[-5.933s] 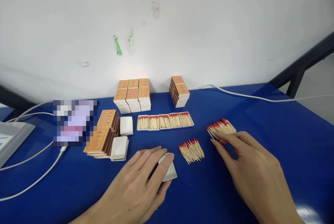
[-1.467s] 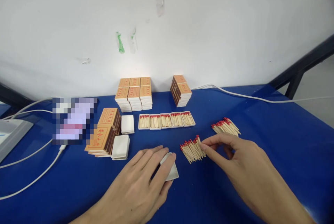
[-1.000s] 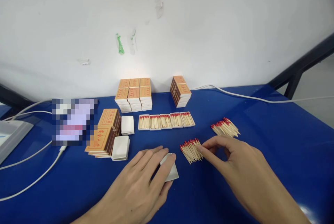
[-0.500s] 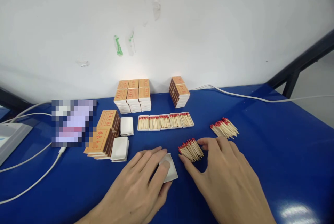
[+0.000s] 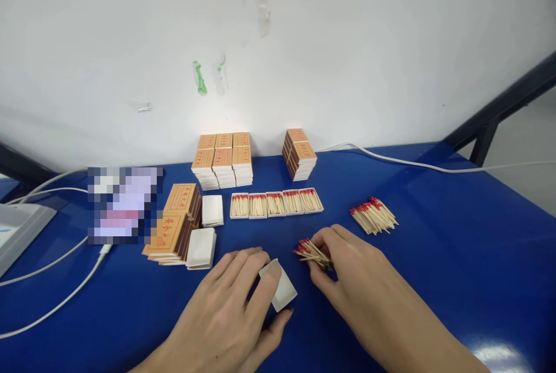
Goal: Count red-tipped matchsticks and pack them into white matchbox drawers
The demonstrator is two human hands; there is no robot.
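Observation:
My left hand is curled over a white matchbox tray, its index finger resting inside and its thumb by the near edge. No matches show in that tray. Just to the right, my right hand has its thumb and fingers closed round a bunch of red-tipped matches, some of them splayed at angles. A second pile of matches lies on the table beyond the right hand. Ahead of both hands is a row of several trays filled with matches.
White trays are stacked beside orange matchboxes at the left. More matchboxes stand by the wall, with a smaller stack to their right. A blurred phone and white cables lie on the blue table's left side.
My right fingers have closed in on the matches and gathered them into a tighter, more tangled bunch. The tray under my left hand has turned slightly and my left thumb has shifted outward.

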